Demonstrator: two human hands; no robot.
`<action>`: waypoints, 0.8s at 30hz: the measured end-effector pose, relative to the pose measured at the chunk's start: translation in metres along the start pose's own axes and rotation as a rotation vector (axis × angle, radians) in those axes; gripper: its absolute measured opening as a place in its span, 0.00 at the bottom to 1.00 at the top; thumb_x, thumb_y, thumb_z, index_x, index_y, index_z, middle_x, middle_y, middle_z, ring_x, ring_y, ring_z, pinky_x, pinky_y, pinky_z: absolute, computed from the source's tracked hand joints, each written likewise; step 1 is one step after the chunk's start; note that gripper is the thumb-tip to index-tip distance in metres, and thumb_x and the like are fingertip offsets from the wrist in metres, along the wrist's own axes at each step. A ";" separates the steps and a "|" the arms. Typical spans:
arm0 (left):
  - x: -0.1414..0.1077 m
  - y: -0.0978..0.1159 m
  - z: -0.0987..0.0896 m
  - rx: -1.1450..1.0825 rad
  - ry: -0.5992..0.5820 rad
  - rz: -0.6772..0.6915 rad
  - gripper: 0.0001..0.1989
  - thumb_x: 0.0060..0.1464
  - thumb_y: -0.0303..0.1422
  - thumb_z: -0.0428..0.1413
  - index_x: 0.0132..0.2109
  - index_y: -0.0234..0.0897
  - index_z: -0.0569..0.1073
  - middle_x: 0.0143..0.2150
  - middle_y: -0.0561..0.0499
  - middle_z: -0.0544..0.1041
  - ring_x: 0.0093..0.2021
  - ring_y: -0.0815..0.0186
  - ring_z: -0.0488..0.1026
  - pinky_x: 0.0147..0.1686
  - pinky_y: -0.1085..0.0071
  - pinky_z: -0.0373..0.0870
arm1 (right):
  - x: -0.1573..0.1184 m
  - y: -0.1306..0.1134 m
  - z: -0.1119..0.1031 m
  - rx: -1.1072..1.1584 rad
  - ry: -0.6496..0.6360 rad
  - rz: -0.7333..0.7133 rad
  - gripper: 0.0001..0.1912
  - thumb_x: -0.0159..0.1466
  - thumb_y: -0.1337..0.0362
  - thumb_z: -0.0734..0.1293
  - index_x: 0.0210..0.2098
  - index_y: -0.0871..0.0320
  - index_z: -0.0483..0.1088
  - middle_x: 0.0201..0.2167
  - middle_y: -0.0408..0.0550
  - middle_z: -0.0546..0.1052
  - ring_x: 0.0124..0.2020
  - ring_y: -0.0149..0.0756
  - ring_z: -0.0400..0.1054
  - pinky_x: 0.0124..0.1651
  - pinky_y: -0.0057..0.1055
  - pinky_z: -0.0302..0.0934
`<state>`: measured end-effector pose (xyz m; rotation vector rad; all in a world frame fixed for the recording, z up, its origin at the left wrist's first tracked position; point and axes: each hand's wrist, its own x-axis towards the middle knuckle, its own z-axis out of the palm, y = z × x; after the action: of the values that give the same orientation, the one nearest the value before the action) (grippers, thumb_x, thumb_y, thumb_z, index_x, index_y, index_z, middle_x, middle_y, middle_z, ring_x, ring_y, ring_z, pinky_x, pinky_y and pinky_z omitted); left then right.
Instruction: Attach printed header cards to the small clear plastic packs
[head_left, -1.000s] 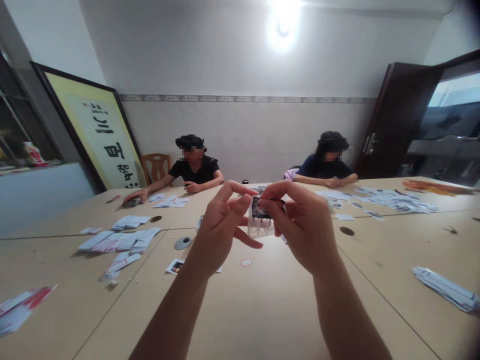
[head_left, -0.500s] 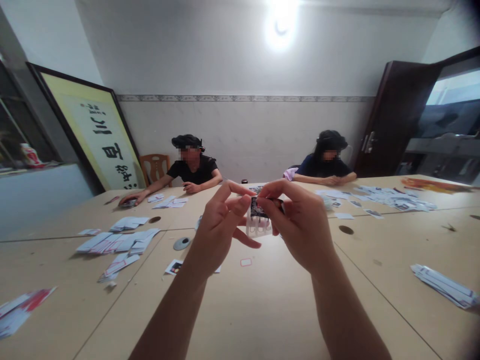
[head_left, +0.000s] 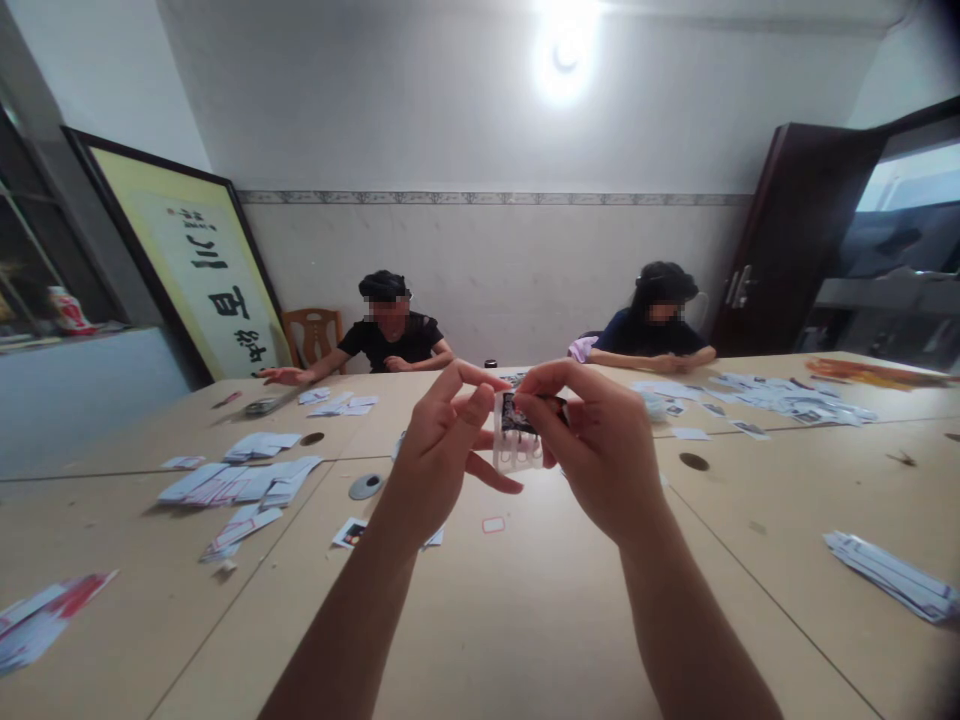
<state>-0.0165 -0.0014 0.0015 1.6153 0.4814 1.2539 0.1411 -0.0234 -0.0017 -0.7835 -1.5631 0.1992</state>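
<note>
Held up in front of me, above the table, is a small see-through plastic pack [head_left: 517,452] with a black printed part along its top. Rounded pale shapes show in its lower half, too small to name. My left hand [head_left: 450,440] grips the left edge between thumb and fingers, its lower fingers stretched behind the pack. With thumb and forefinger, my right hand [head_left: 589,430] pinches the black upper right part. The fingers hide the pack's right end. A small red-edged white label [head_left: 493,525] lies on the table below the hands.
Stacks of white paper slips [head_left: 225,483] lie to the left, and another bundle [head_left: 889,575] at the right. Loose papers [head_left: 795,398] cover the far right. Two people sit across the table [head_left: 525,620]. Cable holes [head_left: 366,487] pierce the tabletop.
My hands and the pack stay nearly still. Across the table, the person on the left has lifted a hand off a small dark object. The view has shifted slightly.
</note>
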 end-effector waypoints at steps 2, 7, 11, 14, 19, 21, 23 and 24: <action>0.000 0.000 0.000 0.006 0.000 -0.001 0.13 0.64 0.44 0.58 0.43 0.40 0.68 0.36 0.55 0.76 0.28 0.66 0.81 0.20 0.69 0.83 | 0.000 0.000 0.000 -0.002 0.001 0.002 0.04 0.65 0.69 0.67 0.33 0.56 0.72 0.28 0.39 0.75 0.23 0.25 0.62 0.27 0.27 0.59; 0.001 -0.001 0.000 0.014 -0.003 -0.004 0.13 0.64 0.44 0.58 0.43 0.40 0.67 0.35 0.55 0.76 0.28 0.66 0.81 0.20 0.70 0.82 | 0.000 0.000 0.000 -0.005 0.000 0.009 0.04 0.65 0.69 0.67 0.33 0.56 0.72 0.27 0.39 0.74 0.23 0.25 0.63 0.27 0.27 0.59; 0.000 -0.001 0.000 0.013 -0.009 0.001 0.12 0.65 0.43 0.58 0.44 0.40 0.68 0.35 0.56 0.76 0.29 0.67 0.81 0.21 0.70 0.83 | 0.001 0.000 0.000 0.002 0.005 0.015 0.04 0.65 0.69 0.68 0.33 0.56 0.72 0.27 0.39 0.74 0.22 0.25 0.62 0.27 0.27 0.59; -0.001 0.000 0.000 0.020 -0.010 0.000 0.12 0.64 0.43 0.58 0.44 0.41 0.68 0.34 0.56 0.75 0.27 0.68 0.79 0.21 0.69 0.83 | 0.000 -0.001 0.000 0.006 0.013 0.018 0.04 0.64 0.69 0.68 0.33 0.56 0.72 0.27 0.38 0.73 0.21 0.25 0.61 0.26 0.27 0.58; -0.002 0.000 0.000 0.077 0.003 0.000 0.14 0.61 0.43 0.61 0.44 0.40 0.67 0.34 0.54 0.77 0.28 0.67 0.79 0.22 0.68 0.83 | 0.000 -0.002 0.001 -0.007 0.021 0.021 0.04 0.64 0.68 0.68 0.32 0.56 0.72 0.27 0.39 0.74 0.21 0.25 0.61 0.26 0.27 0.59; -0.002 0.000 0.001 0.099 0.020 0.006 0.15 0.61 0.43 0.61 0.44 0.40 0.67 0.34 0.53 0.78 0.29 0.66 0.79 0.22 0.68 0.83 | 0.000 -0.002 0.002 -0.022 0.026 0.019 0.04 0.64 0.69 0.68 0.32 0.56 0.71 0.26 0.39 0.74 0.21 0.25 0.61 0.26 0.27 0.59; -0.002 -0.001 0.001 0.109 0.033 0.019 0.15 0.61 0.44 0.61 0.44 0.40 0.68 0.34 0.53 0.78 0.30 0.65 0.79 0.21 0.69 0.83 | 0.000 -0.002 0.002 -0.032 0.033 0.014 0.04 0.63 0.69 0.68 0.32 0.55 0.71 0.26 0.39 0.74 0.21 0.25 0.60 0.25 0.27 0.58; -0.002 -0.001 0.002 0.111 0.036 0.026 0.15 0.61 0.44 0.61 0.44 0.40 0.68 0.34 0.53 0.78 0.29 0.65 0.79 0.21 0.69 0.83 | 0.000 -0.002 0.003 -0.034 0.037 0.011 0.04 0.63 0.69 0.68 0.32 0.55 0.71 0.26 0.39 0.74 0.21 0.25 0.60 0.25 0.27 0.58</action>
<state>-0.0157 -0.0037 -0.0001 1.6988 0.5623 1.2967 0.1379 -0.0237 -0.0007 -0.8181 -1.5311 0.1658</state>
